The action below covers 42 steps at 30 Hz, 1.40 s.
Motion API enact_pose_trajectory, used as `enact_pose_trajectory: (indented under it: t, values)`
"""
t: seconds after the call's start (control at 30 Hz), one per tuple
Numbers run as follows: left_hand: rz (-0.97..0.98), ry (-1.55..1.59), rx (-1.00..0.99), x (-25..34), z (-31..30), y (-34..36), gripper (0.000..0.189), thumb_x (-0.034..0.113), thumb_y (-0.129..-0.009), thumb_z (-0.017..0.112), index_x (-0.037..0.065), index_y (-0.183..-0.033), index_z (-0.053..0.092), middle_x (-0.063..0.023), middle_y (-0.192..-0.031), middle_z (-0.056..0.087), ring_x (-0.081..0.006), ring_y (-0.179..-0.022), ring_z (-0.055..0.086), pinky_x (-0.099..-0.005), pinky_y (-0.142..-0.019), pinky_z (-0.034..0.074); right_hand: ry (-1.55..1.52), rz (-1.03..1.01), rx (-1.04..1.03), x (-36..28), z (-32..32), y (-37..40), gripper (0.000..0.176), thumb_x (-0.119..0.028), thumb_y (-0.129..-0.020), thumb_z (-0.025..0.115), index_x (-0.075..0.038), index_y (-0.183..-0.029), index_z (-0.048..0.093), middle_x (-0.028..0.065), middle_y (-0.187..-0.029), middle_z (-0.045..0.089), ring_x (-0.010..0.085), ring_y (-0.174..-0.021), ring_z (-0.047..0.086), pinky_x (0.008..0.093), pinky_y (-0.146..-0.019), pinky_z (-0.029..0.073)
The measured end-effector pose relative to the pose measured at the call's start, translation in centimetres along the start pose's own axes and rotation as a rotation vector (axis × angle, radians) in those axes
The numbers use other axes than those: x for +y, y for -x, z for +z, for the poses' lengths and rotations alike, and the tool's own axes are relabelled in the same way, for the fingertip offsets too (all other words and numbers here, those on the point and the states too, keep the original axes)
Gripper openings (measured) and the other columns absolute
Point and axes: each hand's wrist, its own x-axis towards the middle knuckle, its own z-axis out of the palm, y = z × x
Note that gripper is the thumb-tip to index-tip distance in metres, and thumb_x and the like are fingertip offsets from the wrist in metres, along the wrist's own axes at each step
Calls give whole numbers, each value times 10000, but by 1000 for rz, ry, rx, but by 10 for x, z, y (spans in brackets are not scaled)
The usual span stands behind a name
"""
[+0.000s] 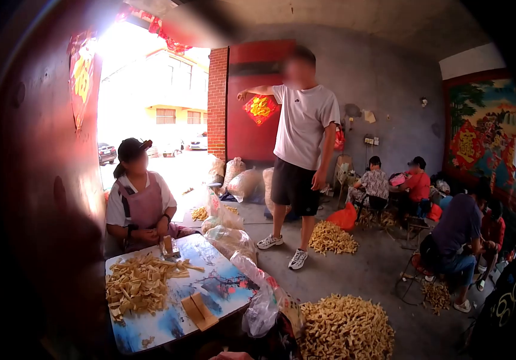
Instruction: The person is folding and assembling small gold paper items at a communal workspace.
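Note:
Neither of my hands can be made out in the head view. Closest to me is a low table point(177, 327) with a blue and white painted top. On its left part lies a heap of pale yellow-brown strips point(138, 285), perhaps a dried food. Near the front edge sits a small wooden block point(199, 311) with a groove or ridge along it. Across the table a seated person in a cap and apron point(141, 201) holds their hands together by another small wooden piece point(167, 245). Something pinkish at the bottom edge is too cut off to name.
A big pile of curled yellow-brown pieces point(348, 330) lies on the floor at front right, a smaller pile point(333, 238) behind it. Plastic bags point(234, 240) line the table's far side. A person point(306, 132) stands with one arm outstretched. Several people sit working at right.

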Motion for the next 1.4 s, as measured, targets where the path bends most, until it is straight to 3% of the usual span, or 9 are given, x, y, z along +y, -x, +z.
enact_pose_trajectory:
  t: [0.03, 0.13, 0.3, 0.47, 0.67, 0.77, 1.0, 1.3, 1.4]
  values:
    - [7, -90, 6, 16, -2, -7, 214, 118, -899, 646, 40, -1097, 621, -92, -887, 654, -209, -793, 663, -298, -656, 523, 454, -292, 56, -24, -13, -3, 126, -3, -851, 540, -46, -924, 632, 166, -858, 659, 351, -823, 656, 389, -701, 527]
    - [240, -982, -117, 55, -15, -22, 261, 140, -916, 591, 50, -1157, 630, -131, -906, 623, -276, -779, 650, -341, -621, 525, 232, -136, 167, -6, -13, -12, 119, -138, -911, 539, -59, -959, 614, 144, -859, 649, 289, -789, 651, 363, -672, 535]
    - [385, -974, 162, 117, -8, -26, 138, 104, -829, 639, 73, -962, 653, -137, -806, 594, -325, -750, 635, -404, -613, 520, -330, 580, 84, 63, -7, -38, 236, -307, -1019, 477, -93, -1051, 571, 52, -843, 631, 151, -649, 625, 277, -554, 537]
    - [561, -965, 357, 123, -1, -31, 226, 74, -836, 605, 77, -1060, 639, -89, -838, 584, -271, -732, 635, -364, -590, 521, -404, 535, 95, 61, 6, -48, 260, -336, -1019, 491, -99, -1061, 590, -10, -829, 593, 89, -622, 561, 241, -508, 457]
    - [174, -1037, 253, 94, -5, -37, 280, 52, -874, 606, 69, -1152, 627, -69, -880, 616, -219, -773, 643, -303, -635, 535, -424, 475, -122, 60, -3, -43, 226, -302, -1011, 523, -111, -1085, 620, -54, -845, 592, 46, -668, 532, 200, -575, 433]
    - [293, -577, 310, 110, 0, -34, 143, 39, -807, 622, 40, -946, 654, -171, -794, 578, -371, -776, 618, -434, -652, 509, -355, 466, -128, 53, -11, -43, 249, -303, -1012, 524, -117, -1152, 613, -58, -897, 598, 40, -735, 542, 202, -628, 450]
    - [309, -556, 360, 93, -2, -33, 271, 2, -781, 657, 44, -1047, 631, -177, -933, 569, -380, -801, 621, -430, -685, 533, -679, 663, -298, -1, -36, -38, 368, -328, -1017, 510, -77, -1282, 556, -9, -1096, 612, 94, -982, 591, 262, -806, 532]
    - [120, -29, 418, 83, 12, -20, 91, 72, -913, 644, 19, -975, 604, -49, -728, 630, -58, -619, 576, -235, -535, 482, 124, 218, -49, -24, -19, -33, 218, -236, -1019, 507, -35, -995, 589, 53, -775, 653, 106, -672, 646, 253, -586, 553]
    - [106, -72, 453, 86, 1, -19, 44, 31, -863, 662, 12, -877, 625, -94, -749, 628, -148, -654, 606, -275, -596, 491, 178, 198, -116, -35, -19, -32, 194, -216, -1011, 518, -35, -995, 587, 43, -706, 635, 129, -646, 654, 259, -574, 531]
